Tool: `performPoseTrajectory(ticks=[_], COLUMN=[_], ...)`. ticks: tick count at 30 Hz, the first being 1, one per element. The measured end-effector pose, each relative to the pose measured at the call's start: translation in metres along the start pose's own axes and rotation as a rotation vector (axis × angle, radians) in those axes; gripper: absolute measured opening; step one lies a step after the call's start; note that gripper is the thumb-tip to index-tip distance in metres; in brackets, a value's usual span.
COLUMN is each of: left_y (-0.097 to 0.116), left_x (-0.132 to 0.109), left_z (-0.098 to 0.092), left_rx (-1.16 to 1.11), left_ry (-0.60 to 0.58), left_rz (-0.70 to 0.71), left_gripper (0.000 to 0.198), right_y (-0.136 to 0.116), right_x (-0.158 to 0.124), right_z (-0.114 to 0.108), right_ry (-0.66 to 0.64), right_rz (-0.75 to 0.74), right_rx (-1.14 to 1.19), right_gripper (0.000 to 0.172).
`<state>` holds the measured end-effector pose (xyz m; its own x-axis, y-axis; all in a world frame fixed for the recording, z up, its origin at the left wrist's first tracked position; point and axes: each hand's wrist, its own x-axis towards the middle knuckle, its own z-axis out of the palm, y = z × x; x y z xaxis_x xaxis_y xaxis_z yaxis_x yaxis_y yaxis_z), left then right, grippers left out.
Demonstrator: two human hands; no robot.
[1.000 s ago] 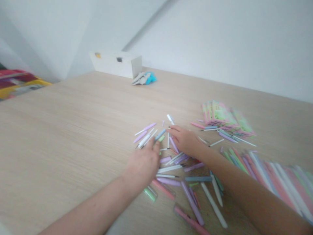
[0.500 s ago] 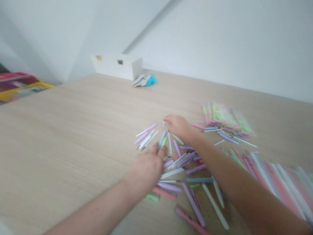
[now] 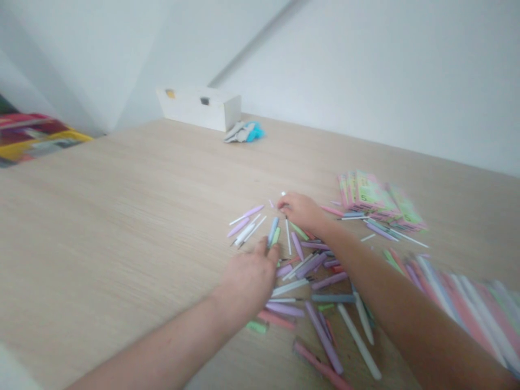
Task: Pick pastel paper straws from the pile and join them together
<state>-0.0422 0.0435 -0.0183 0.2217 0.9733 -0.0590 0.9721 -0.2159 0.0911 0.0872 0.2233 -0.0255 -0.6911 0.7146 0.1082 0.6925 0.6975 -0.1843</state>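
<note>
My left hand [image 3: 249, 273] lies low over the scattered pen parts, fingers stretched out. Its fingertips are at a blue pen piece [image 3: 273, 228] and a light green pen piece [image 3: 276, 236]. Just beyond, my right hand [image 3: 301, 210] has its thumb and fingers drawn together; what they hold, if anything, is hidden. A tiny white piece [image 3: 283, 193] shows at the far side of that hand, held or lying there, I cannot tell. To its left rests a small purple piece [image 3: 271, 203]. Purple pen barrels [image 3: 240, 227] and a thin white refill [image 3: 288, 236] lie nearby.
Stacked pink-and-green packets [image 3: 369, 192] stand at the right. A row of pastel pens [image 3: 459, 303] lies partly behind my right forearm. At the back are a white box [image 3: 195, 108] and a crumpled grey-and-blue item [image 3: 246, 131]. A yellow-edged bin [image 3: 49, 142] is at far left.
The small purple piece that was at my right fingertips now lies apart on the table. My right hand has shifted slightly right, and the tiny white piece has come into view. My left hand keeps its place.
</note>
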Motion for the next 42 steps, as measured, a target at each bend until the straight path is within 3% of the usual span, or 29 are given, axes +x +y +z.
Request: performPoseTrajectory(ticks=[9,14,21,24,30,34,38,42], left_y=[0.000,0.001,0.005,0.007,0.013,0.024,0.037,0.049], left_x=[0.000,-0.002,-0.008,-0.011,-0.019,-0.028,-0.031,-0.026], left_z=[0.000,-0.001,-0.008,-0.007,-0.001,-0.004,-0.012,-0.019], left_rx=[-0.009,-0.050,-0.116,-0.287,-0.575,-0.723,-0.888,-0.909], left_ry=[0.033,0.033,0.183,0.251,0.295,0.274,0.270,0.236], left_rz=[0.018,-0.002,0.025,0.167,0.417,0.484,0.452,0.426], left_gripper=[0.034,0.032,0.034,0.028,0.029,0.024,0.024,0.022], right_y=[-0.008,-0.025,-0.070,-0.088,-0.104,-0.109,-0.112,-0.110], right_x=[-0.011,-0.040,-0.118,-0.154,-0.202,-0.213,-0.215,-0.216], right_z=[-0.009,-0.023,-0.041,-0.046,-0.037,-0.031,-0.034,-0.033], right_ry=[0.008,0.094,0.230,0.260,0.349,0.396,0.465,0.505], right_rz=[0.029,0.089,0.299,0.415,0.539,0.512,0.500,0.466], right_rx=[0.015,0.094,0.742,0.990,1.248,1.315,1.264,1.240], right_gripper=[0.017,0.018,0.008,0.013,0.019,0.017,0.014,0.013])
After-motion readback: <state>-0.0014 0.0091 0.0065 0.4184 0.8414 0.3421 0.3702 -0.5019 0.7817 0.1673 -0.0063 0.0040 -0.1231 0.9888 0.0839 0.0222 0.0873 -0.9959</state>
